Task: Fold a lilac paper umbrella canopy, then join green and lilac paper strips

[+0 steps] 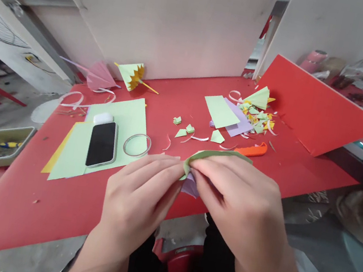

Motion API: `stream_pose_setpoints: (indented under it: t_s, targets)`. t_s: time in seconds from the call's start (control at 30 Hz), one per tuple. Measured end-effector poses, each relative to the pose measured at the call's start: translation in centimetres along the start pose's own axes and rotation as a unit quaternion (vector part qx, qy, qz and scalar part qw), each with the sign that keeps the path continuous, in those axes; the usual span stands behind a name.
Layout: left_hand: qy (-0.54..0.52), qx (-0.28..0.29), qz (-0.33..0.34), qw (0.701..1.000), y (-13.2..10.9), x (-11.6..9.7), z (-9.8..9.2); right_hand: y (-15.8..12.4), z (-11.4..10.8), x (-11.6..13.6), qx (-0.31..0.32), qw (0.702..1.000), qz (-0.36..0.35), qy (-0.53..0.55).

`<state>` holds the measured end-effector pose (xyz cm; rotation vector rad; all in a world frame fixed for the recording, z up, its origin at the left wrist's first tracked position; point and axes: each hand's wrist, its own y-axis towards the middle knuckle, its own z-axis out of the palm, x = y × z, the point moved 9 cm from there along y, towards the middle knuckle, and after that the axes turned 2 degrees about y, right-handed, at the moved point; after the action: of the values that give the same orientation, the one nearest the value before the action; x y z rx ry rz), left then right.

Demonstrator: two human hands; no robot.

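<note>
Here, in the head view, the green and purple paper (188, 167) is above the near edge of the red surface (68, 200), between the two hands. The left hand's (142, 199) grip is pinched close on its left end; the right hand's (243, 201) grip, thumb against fingers, nips the folded middle. From that paper, the phone (101, 144) lies at 9 o'clock on green sheets (69, 153), the orange cutter (252, 149) at 2 o'clock, and a green-and-yellow paper umbrella (130, 75) between 10 and 11.

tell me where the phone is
In the head view's left half, the phone lies on green paper beside a white case, left of the left hand.
</note>
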<state>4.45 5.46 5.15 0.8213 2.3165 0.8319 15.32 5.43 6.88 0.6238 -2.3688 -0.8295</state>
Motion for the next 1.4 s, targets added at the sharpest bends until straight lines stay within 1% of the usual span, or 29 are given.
stream_pose_setpoints:
  t_s: [0.13, 0.67, 0.93, 1.1, 1.3, 1.4]
  targets:
    - [-0.006, 0.003, 0.001, 1.000, 0.03, -0.03, 0.04, -0.03, 0.12, 0.06, 0.014, 1.000, -0.012, 0.003]
    - [-0.010, 0.000, -0.006, 1.000, 0.05, -0.06, -0.31, 0.12, 0.36, 0.69, 0.015, 0.998, -0.061, -0.025]
    - [-0.012, 0.012, -0.004, 1.000, 0.24, 0.11, 0.15, 0.06, 0.60, 0.34, 0.037, 0.998, -0.050, -0.007]
    - [-0.009, 0.014, -0.007, 1.000, 0.09, 0.24, -0.01, 0.15, 0.66, 0.28, 0.045, 0.998, -0.053, 0.003]
    - [-0.021, 0.015, -0.009, 1.000, 0.02, 0.29, -0.18, 0.31, 0.38, 0.32, 0.029, 0.998, -0.054, 0.012]
    - [-0.010, 0.013, -0.005, 1.000, 0.05, 0.17, -0.13, 0.30, 0.51, 0.37, 0.036, 0.998, -0.055, 0.015]
